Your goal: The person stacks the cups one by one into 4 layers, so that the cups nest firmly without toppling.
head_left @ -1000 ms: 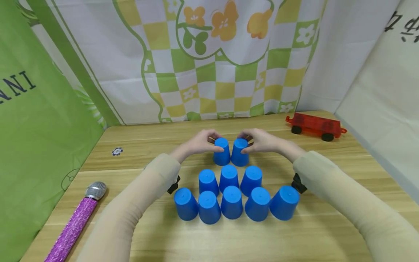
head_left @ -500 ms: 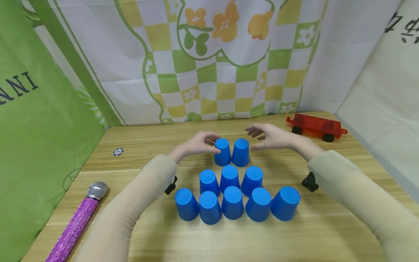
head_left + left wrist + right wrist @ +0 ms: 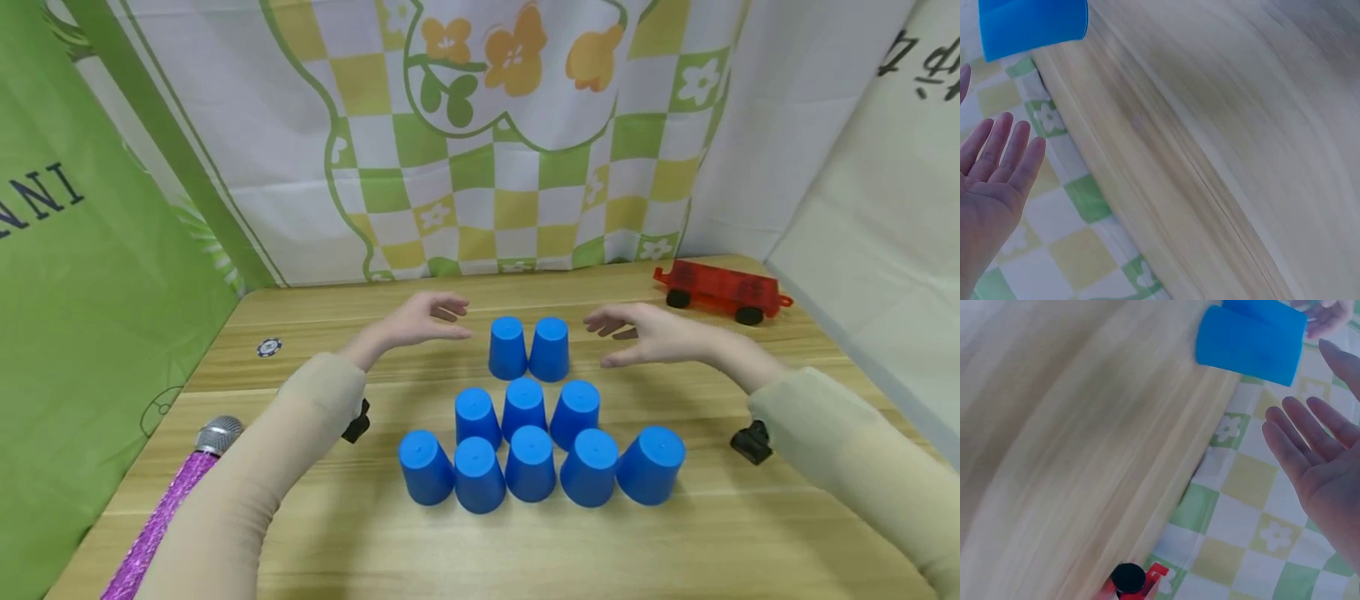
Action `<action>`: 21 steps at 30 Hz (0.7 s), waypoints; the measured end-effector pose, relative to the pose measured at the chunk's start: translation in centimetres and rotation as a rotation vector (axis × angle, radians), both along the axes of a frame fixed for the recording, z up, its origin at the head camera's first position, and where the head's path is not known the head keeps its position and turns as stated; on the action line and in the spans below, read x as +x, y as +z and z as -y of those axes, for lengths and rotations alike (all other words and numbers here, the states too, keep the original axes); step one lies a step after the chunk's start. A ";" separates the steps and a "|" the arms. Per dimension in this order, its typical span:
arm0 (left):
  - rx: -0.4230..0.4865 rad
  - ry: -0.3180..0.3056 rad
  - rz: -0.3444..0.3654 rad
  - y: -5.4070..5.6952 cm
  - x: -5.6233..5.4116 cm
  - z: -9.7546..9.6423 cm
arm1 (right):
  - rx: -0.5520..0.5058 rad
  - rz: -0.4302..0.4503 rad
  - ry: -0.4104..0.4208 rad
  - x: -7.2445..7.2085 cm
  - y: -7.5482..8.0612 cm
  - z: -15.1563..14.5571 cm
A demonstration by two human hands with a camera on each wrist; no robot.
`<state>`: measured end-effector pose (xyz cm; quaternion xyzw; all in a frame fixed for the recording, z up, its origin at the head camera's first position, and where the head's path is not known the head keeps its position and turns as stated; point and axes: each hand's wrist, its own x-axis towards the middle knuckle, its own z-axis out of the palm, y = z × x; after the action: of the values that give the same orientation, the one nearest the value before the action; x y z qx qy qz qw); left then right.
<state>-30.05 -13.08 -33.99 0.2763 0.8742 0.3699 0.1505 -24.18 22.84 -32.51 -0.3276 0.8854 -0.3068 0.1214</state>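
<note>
Two blue plastic cups stand upside down side by side at the back: a left cup (image 3: 507, 348) and a right cup (image 3: 550, 350). My left hand (image 3: 426, 320) hovers to the left of the pair, fingers loosely extended and holding nothing. On the other side, my right hand (image 3: 648, 333) is apart from the right cup, its fingers relaxed. Nearer to me sits a middle row of three upturned blue cups (image 3: 524, 408). In front of that is a row of several more (image 3: 532, 463). Both wrist views show an empty palm beside a blue cup (image 3: 1034, 25).
A red toy wagon (image 3: 720, 289) stands at the back right of the wooden table (image 3: 600, 550). A purple glittery microphone (image 3: 168, 517) lies at the left, partly behind my left sleeve. Farther back is a poker chip (image 3: 268, 347). A patterned curtain (image 3: 517, 200) hangs behind the table.
Both hands have let go of the two back cups, the right one first. The left hand has drawn away leftward and the right hand rightward. The cups stay standing.
</note>
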 end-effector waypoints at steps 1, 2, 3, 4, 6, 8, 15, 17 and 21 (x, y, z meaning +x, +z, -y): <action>0.006 0.005 -0.002 0.1 0.1 0.4 | 0.004 0.009 0.011 0.1 -0.1 0.0; 0.011 0.009 -0.003 0.2 0.2 0.7 | 0.009 0.017 0.027 0.3 -0.2 0.0; 0.015 0.011 -0.003 0.3 0.3 1.0 | 0.015 0.020 0.043 0.4 -0.3 0.1; 0.021 0.013 -0.004 0.4 0.5 1.3 | 0.017 0.026 0.059 0.5 -0.3 0.2; 0.035 0.011 -0.011 0.5 0.8 1.8 | 0.012 0.035 0.089 0.7 -0.5 0.5; 0.054 0.010 -0.014 0.5 1.2 2.2 | -0.001 0.057 0.114 0.8 -0.5 0.8; 0.089 -0.027 0.043 0.1 3.2 2.8 | -0.020 0.170 0.192 1.3 -0.6 1.3; 0.084 -0.047 0.054 0.0 3.8 2.8 | -0.013 0.177 0.205 1.4 -0.5 1.5; 0.072 -0.088 0.070 -0.2 5.1 2.8 | 0.009 0.166 0.232 1.8 -0.5 1.9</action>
<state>-24.98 -15.85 -34.23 0.3066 0.8416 0.4034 0.1871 -22.42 20.90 -33.01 -0.4007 0.8299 -0.3128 0.2300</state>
